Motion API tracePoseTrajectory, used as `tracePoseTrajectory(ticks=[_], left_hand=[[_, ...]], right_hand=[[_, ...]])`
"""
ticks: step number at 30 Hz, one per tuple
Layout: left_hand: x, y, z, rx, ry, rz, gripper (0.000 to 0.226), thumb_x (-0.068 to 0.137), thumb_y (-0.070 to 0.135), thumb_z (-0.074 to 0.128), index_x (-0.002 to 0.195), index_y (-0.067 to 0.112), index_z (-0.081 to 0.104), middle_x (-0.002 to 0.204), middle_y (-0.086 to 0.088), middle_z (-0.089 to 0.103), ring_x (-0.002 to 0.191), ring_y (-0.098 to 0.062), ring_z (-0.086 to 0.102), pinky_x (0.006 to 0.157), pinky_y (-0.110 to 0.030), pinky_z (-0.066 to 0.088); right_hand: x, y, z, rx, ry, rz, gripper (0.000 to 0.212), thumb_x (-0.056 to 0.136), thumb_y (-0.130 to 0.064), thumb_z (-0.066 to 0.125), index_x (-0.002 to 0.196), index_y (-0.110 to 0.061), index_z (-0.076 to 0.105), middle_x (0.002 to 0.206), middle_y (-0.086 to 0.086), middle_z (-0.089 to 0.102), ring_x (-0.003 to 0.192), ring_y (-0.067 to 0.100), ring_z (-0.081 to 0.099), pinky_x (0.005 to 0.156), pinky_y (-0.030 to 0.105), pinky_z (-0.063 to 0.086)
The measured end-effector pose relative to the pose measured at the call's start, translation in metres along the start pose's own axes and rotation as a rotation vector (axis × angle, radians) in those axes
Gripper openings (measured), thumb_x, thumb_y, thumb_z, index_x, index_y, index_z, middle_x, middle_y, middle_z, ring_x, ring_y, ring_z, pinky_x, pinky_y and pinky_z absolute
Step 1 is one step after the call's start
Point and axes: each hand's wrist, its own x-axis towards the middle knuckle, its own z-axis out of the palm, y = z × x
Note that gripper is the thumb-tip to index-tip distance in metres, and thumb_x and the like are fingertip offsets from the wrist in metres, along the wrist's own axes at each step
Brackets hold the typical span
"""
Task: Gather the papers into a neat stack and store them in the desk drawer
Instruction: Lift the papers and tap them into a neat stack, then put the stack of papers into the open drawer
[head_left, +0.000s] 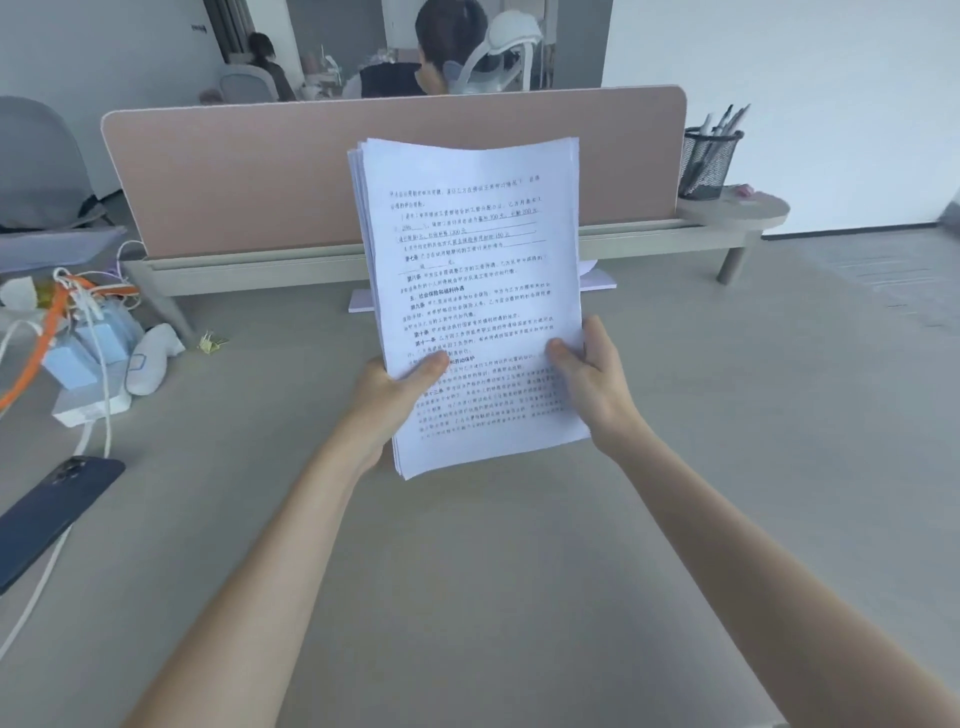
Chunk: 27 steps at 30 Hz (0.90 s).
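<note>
A stack of white printed papers (470, 270) is held upright above the grey desk (467, 545), tilted slightly back. My left hand (387, 400) grips its lower left edge, thumb on the front page. My right hand (592, 384) grips the lower right edge, thumb also on the front. The sheets' left edges are a little fanned near the top. Another pale sheet or pad (363, 301) lies flat on the desk behind the stack, mostly hidden. No drawer is visible.
A pink partition screen (260, 176) stands across the back of the desk. A black mesh pen holder (706, 161) sits on a small shelf at right. At left lie a dark phone (52, 514), white cables, blue boxes and clutter (88, 343). People sit beyond the partition.
</note>
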Motion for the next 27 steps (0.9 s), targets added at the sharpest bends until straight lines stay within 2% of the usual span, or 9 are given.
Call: tracePoseTrajectory(ticks=[4,6,9,12,14,16,19,22,27], left_hand=[[-0.042,0.011,0.037,-0.124,-0.021,-0.038,0.014,0.095,0.035,0.065,0.102,0.027,0.074,0.105,0.006,0.079,0.100,-0.016,0.075,0.092,-0.044,0.057],[-0.066,0.011,0.059,-0.183,-0.059,-0.052,0.019,0.097,0.035,0.060,0.108,0.025,0.073,0.109,0.002,0.079,0.101,-0.019,0.075,0.090,-0.045,0.057],[-0.108,0.006,0.097,-0.221,-0.120,-0.061,0.020,0.100,0.034,0.055,0.108,0.026,0.071,0.102,0.007,0.080,0.095,-0.013,0.076,0.082,-0.038,0.059],[-0.154,-0.001,0.139,-0.251,-0.161,-0.093,0.020,0.101,0.032,0.053,0.108,0.025,0.070,0.097,0.010,0.080,0.089,-0.008,0.076,0.075,-0.033,0.059],[-0.182,-0.006,0.167,-0.255,-0.176,-0.124,0.028,0.100,0.035,0.055,0.119,0.020,0.069,0.110,0.004,0.078,0.100,-0.014,0.074,0.084,-0.038,0.058],[-0.211,-0.010,0.195,-0.264,-0.197,-0.167,0.038,0.097,0.040,0.058,0.127,0.017,0.065,0.119,0.000,0.074,0.106,-0.018,0.071,0.086,-0.038,0.057],[-0.252,-0.008,0.237,-0.275,-0.245,-0.200,0.034,0.097,0.040,0.058,0.123,0.020,0.065,0.114,0.004,0.074,0.100,-0.012,0.070,0.072,-0.027,0.055],[-0.288,-0.004,0.280,-0.291,-0.296,-0.232,0.030,0.098,0.039,0.057,0.120,0.021,0.066,0.112,0.005,0.073,0.104,-0.015,0.068,0.075,-0.029,0.053],[-0.339,-0.014,0.344,-0.254,-0.370,-0.261,0.039,0.099,0.041,0.052,0.132,0.021,0.060,0.123,-0.001,0.070,0.107,-0.018,0.068,0.073,-0.031,0.053]], right_hand=[[-0.040,-0.006,-0.044,0.014,0.035,0.028,0.016,0.094,-0.017,0.053,0.108,-0.020,0.058,0.108,0.009,0.069,0.097,0.025,0.067,0.086,0.041,0.052],[-0.065,-0.007,-0.070,0.003,0.066,0.032,0.018,0.094,-0.014,0.050,0.104,-0.024,0.061,0.099,0.001,0.067,0.091,0.019,0.063,0.083,0.037,0.049],[-0.109,-0.007,-0.114,-0.044,0.132,0.070,0.024,0.093,-0.009,0.047,0.087,-0.029,0.059,0.085,-0.004,0.060,0.082,0.019,0.057,0.078,0.037,0.044],[-0.158,-0.004,-0.161,-0.068,0.182,0.109,0.031,0.088,-0.014,0.048,0.105,-0.036,0.063,0.108,0.009,0.071,0.103,0.033,0.067,0.096,0.053,0.053],[-0.189,-0.001,-0.194,-0.075,0.204,0.126,0.034,0.088,-0.015,0.048,0.112,-0.035,0.061,0.116,0.010,0.072,0.109,0.037,0.067,0.098,0.058,0.051],[-0.221,-0.004,-0.225,-0.091,0.247,0.150,0.033,0.093,-0.011,0.049,0.118,-0.029,0.060,0.118,0.009,0.072,0.108,0.034,0.069,0.097,0.053,0.053],[-0.262,-0.005,-0.273,-0.106,0.298,0.188,0.033,0.098,-0.006,0.048,0.122,-0.026,0.059,0.112,0.004,0.072,0.099,0.025,0.068,0.084,0.038,0.052],[-0.300,-0.003,-0.322,-0.098,0.338,0.224,0.034,0.100,-0.006,0.048,0.127,-0.023,0.059,0.109,-0.001,0.070,0.093,0.016,0.067,0.077,0.027,0.049],[-0.356,0.014,-0.390,-0.114,0.426,0.293,0.031,0.096,-0.001,0.052,0.121,-0.016,0.063,0.105,-0.004,0.071,0.097,0.017,0.068,0.078,0.025,0.049]])
